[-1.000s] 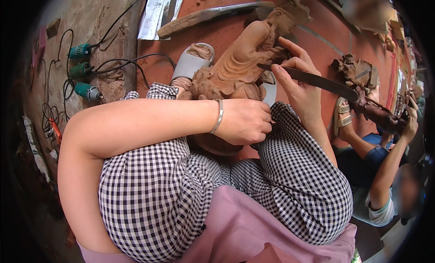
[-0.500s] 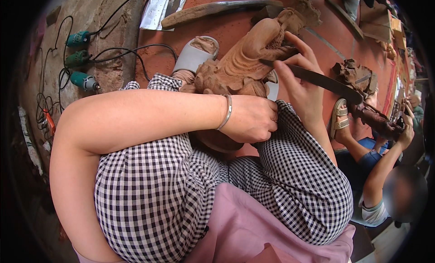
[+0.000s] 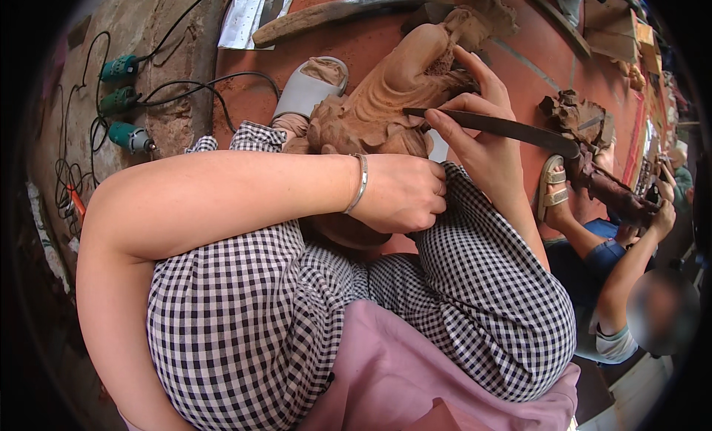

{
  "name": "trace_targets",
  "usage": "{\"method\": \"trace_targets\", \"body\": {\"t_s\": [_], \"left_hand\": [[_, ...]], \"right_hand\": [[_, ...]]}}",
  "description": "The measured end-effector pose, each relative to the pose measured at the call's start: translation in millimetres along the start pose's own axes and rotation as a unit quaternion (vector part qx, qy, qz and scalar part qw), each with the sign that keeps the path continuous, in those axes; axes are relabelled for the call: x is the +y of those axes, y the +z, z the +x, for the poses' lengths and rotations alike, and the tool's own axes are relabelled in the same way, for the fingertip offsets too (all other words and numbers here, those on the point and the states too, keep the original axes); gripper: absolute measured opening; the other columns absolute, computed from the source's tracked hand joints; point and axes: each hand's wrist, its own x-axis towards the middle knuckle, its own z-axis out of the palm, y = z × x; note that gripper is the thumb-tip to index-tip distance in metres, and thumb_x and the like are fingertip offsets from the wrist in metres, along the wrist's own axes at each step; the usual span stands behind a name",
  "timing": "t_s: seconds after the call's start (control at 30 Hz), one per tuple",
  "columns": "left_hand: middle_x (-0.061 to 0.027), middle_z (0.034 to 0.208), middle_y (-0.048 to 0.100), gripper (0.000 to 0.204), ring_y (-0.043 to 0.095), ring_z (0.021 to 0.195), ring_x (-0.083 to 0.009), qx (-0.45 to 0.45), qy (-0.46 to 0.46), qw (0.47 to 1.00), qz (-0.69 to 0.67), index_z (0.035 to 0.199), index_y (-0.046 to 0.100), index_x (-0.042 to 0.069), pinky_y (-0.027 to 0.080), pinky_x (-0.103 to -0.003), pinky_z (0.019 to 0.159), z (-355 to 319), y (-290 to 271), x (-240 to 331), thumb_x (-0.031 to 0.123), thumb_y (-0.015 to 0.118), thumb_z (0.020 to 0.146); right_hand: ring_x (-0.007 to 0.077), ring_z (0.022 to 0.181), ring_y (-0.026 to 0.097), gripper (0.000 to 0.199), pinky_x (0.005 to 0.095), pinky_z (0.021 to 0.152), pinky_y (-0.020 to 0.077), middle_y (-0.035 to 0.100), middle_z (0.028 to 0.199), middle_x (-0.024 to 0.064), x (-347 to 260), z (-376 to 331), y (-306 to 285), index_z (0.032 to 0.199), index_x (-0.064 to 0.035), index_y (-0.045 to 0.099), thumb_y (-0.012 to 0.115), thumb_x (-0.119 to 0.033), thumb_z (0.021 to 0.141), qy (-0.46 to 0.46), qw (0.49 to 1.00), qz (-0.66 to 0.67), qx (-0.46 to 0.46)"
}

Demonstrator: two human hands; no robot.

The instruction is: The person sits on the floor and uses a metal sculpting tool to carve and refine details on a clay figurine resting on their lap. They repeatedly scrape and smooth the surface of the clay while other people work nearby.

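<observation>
Between my legs a reddish-brown wood carving (image 3: 393, 75) leans away from me, with draped folds, a rounded upper part and a ruffled base. In the raised fingers of my right hand (image 3: 489, 134) is a long dark file (image 3: 519, 130). Its narrow tip lies against the carving's folds, and its broad rounded end points right. My left hand (image 3: 400, 193), wearing a silver bracelet (image 3: 361, 185), crosses in front of the carving's base beside my right knee. Its fingers are curled closed, and whatever they hold is hidden.
Green power tools (image 3: 130, 136) with black cords lie at left. A long wooden piece (image 3: 341, 17) rests on the red tiled floor beyond the carving. At right, a person (image 3: 612, 305) sits handling another dark carving (image 3: 612, 190). My grey slipper (image 3: 311, 86) is beside the carving.
The file has shifted left and slightly toward me across the carving's folds, with my right hand still around it. My left hand keeps about the same place. The whole view has shifted slightly.
</observation>
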Motion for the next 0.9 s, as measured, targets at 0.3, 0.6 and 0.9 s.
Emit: {"method": "trace_targets", "body": {"t_s": [0.3, 0.6, 0.9], "left_hand": [[-0.0053, 0.077, 0.062, 0.017, 0.063, 0.084, -0.0238, 0.007, 0.004, 1.0, -0.006, 0.067, 0.064, 0.008, 0.05, -0.034, 0.083, 3, -1, -1, 0.024, 0.062, 0.071], [-0.0044, 0.075, 0.06, 0.016, 0.062, 0.081, -0.0231, 0.018, 0.011, 1.0, -0.016, 0.066, 0.062, 0.008, 0.05, -0.034, 0.081, 7, 2, -3, 0.023, 0.062, 0.07], [-0.0043, 0.074, 0.058, 0.014, 0.062, 0.081, -0.0231, 0.015, 0.009, 1.0, -0.026, 0.066, 0.061, 0.008, 0.05, -0.035, 0.082, 8, -1, -3, 0.022, 0.062, 0.069]], "right_hand": [[0.0185, 0.093, 0.066, 0.01, 0.0293, 0.076, 0.0525, 0.064, 0.126, 0.0161, 5, 4, -13, 0.084, 0.0016, 0.069, 0.076, -0.005, 0.081, 0.013, 0.999, 0.033, 0.017], [0.0262, 0.109, 0.065, 0.01, 0.034, 0.086, 0.0541, 0.067, 0.122, 0.0153, 10, 2, -19, 0.083, 0.0045, 0.069, 0.076, -0.003, 0.082, 0.042, 0.996, 0.077, 0.023], [0.0144, 0.1, 0.064, 0.014, 0.0268, 0.085, 0.0514, 0.069, 0.116, 0.0128, 20, -1, -18, 0.09, 0.0046, 0.064, 0.071, -0.008, 0.091, 0.152, 0.946, 0.255, 0.131]]}}
